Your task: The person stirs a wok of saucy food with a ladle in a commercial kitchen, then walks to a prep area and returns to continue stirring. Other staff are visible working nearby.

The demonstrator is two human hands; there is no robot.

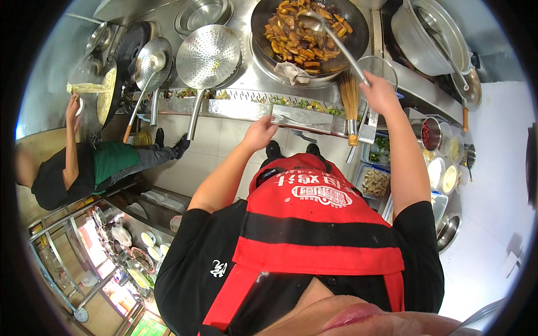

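My right hand (380, 93) grips the long metal handle of a ladle (345, 52). The ladle's bowl rests among glossy brown and yellow cooked pieces (290, 35) in a dark wok (359, 25) on the steel range. A folded pale cloth (292, 73) lies over the wok's near rim. My left hand (259, 133), fingers curled, is at the range's front edge (304, 119); whether it grasps anything there cannot be made out. Just left of my right hand, a bamboo wok brush (349, 107) hangs bristles up, with a round clear-looking strainer or lid (380, 71) behind it.
A perforated skimmer (208, 56) and another ladle (143, 96) rest to the left, handles jutting over the edge. A large aluminium pot (433, 42) stands at right, above ingredient containers (373, 181). At far left, a person in a green apron (114, 163) lifts pale strands (88, 88) by a wok.
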